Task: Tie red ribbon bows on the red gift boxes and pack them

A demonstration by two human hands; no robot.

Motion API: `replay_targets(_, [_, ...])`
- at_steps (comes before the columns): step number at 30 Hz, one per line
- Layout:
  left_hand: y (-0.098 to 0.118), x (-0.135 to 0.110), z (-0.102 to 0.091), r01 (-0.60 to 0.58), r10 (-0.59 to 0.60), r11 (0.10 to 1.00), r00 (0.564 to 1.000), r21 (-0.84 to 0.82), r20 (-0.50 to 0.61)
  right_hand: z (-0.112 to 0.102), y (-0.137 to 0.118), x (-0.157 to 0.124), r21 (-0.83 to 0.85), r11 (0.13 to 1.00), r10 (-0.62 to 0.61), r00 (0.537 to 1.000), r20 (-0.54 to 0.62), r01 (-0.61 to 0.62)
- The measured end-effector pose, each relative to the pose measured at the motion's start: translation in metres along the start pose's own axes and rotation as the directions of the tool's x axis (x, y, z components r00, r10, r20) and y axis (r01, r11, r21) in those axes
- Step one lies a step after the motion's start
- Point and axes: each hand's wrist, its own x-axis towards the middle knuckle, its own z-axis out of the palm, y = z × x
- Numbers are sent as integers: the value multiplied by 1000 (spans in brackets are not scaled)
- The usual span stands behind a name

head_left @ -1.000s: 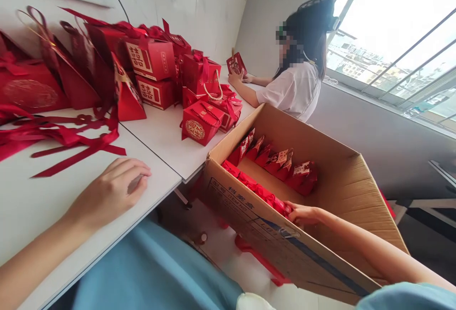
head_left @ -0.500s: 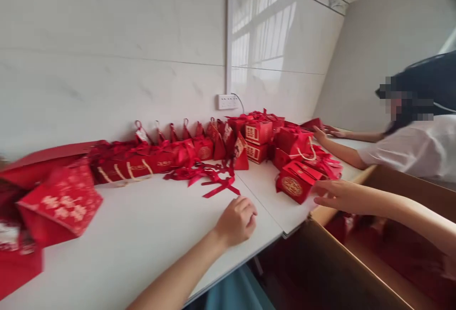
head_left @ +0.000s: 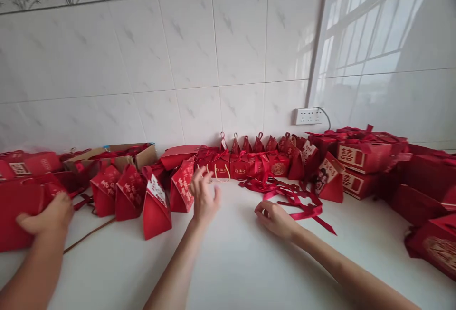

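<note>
My left hand [head_left: 204,196] is lifted a little above the white table [head_left: 242,262], open with its fingers spread. It is just right of a red pyramid gift box [head_left: 182,187] and holds nothing. My right hand [head_left: 276,219] lies on the table, open and empty, with its fingertips beside a tangle of red ribbons [head_left: 290,198]. Another pyramid box with a white tag [head_left: 156,212] stands left of my left hand.
At the far left another person's hand [head_left: 46,217] grips a flat red bag [head_left: 16,210]. Small red gift boxes [head_left: 249,162] line the tiled wall. Cube boxes [head_left: 356,155] are stacked at the right. An open cardboard box [head_left: 142,155] sits at the back left. A wall socket [head_left: 306,116] is above.
My view has swung left, away from the carton and the seated person. My right hand moved from the table's edge to the ribbons. My left hand lifted and opened towards the pyramid boxes.
</note>
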Motion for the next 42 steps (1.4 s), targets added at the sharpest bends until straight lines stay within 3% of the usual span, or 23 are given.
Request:
replay_targets(1, [-9,5,-4,135,-132,991,984,16,-117,7,0,3,14,1000,4,1000,-16,-4])
replay_targets(3, [-21,14,-10,333,-324,943,904,-17,-278,15,3,4,45,999,4,1000,-28,-3])
replay_targets(8, [-43,19,-13,588,-560,807,734,-53,-383,9,15,-3,140,990,12,1000,-17,-9])
replay_targets(10, [-53,13,-6,635,-598,771,702,-40,-386,6,18,-4,161,987,24,1000,-11,-22])
replay_targets(13, [-65,3,4,637,-593,771,717,-2,-365,5,17,-6,188,982,29,1000,5,-29])
replay_targets(18, [-73,-5,9,573,-519,816,785,77,-339,6,9,-10,212,977,31,999,10,-32])
replay_targets(20, [-67,-6,14,444,-381,882,869,159,-314,6,6,-10,213,977,29,1000,6,-29])
replay_targets(21, [-61,-6,19,335,-282,921,926,198,-252,6,5,-9,213,977,27,1000,4,-27])
replay_targets(23, [-45,-4,33,79,-80,975,997,210,-5,8,4,-7,212,977,24,1000,-1,-24])
replay_targets(24, [-35,-3,42,-18,-9,983,989,185,147,8,4,-6,211,977,23,1000,-3,-22])
replay_targets(26, [-14,2,64,-92,24,985,910,145,414,10,4,-4,211,977,17,1000,-8,-15])
replay_targets(28, [3,10,87,-77,-16,987,835,144,550,12,5,-3,211,977,9,1000,-15,-6])
replay_targets(29, [9,15,98,-62,-36,986,819,152,573,12,7,-2,211,977,6,1000,-18,-2])
replay_targets(35, [15,42,144,30,-112,985,864,172,492,11,15,3,209,978,-23,1000,-14,26])
replay_targets(42, [2,27,151,177,-197,979,943,97,269,11,19,5,195,980,-34,999,-2,34])
